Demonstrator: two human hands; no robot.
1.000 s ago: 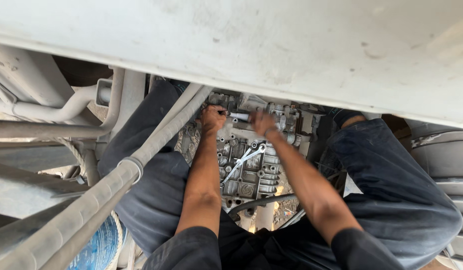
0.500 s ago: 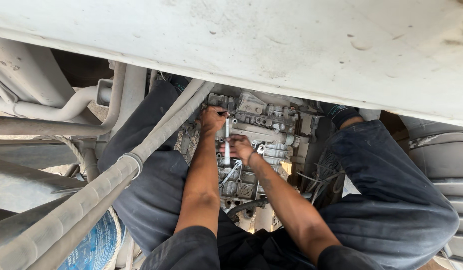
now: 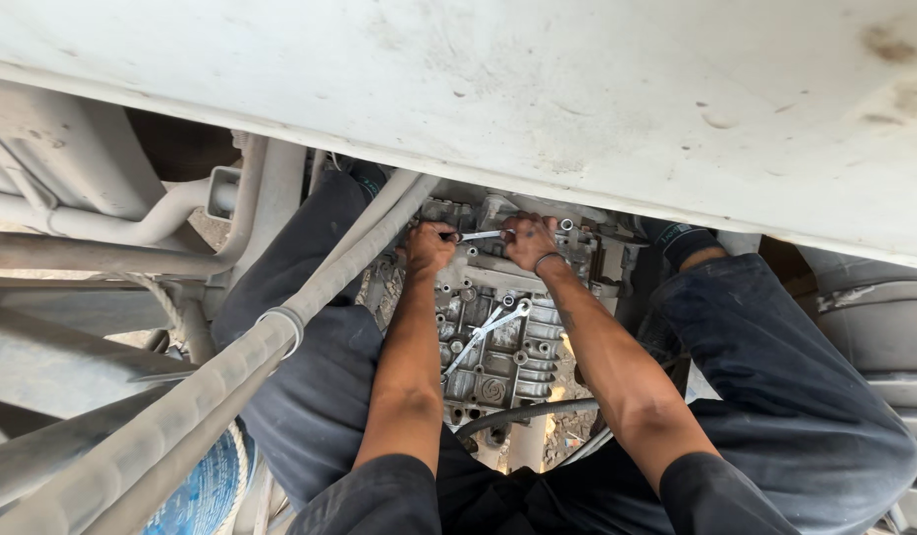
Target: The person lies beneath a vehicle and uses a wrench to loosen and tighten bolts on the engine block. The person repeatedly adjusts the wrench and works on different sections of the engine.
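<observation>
Your left hand (image 3: 429, 248) is closed in a fist around one end of a slim metal wrench (image 3: 481, 236), and your right hand (image 3: 530, 241) is curled over its other end, fingers pressed down on it. The wrench lies nearly level between the two hands, along the far edge of the metal valve block (image 3: 498, 347), so both hands are clamped on the same tool, a short way apart.

Just nearer to you, a second wrench (image 3: 490, 330) rests loose on the face of the block, slanting from its ring end near the middle towards the block's left edge. Neither hand touches it. The block itself is grey and grimy, covered in bolts, ribs and channels, and sits between your knees.

At the near edge of the block a black hose (image 3: 523, 413) curves across from left to right. Your dark trousers (image 3: 775, 376) frame the block on both sides. A thick grey corrugated hose (image 3: 220, 376) runs diagonally across your left leg, from the near left corner of the view up towards the block. A broad pale panel (image 3: 577, 89) spans the top of the view, above your hands.
</observation>
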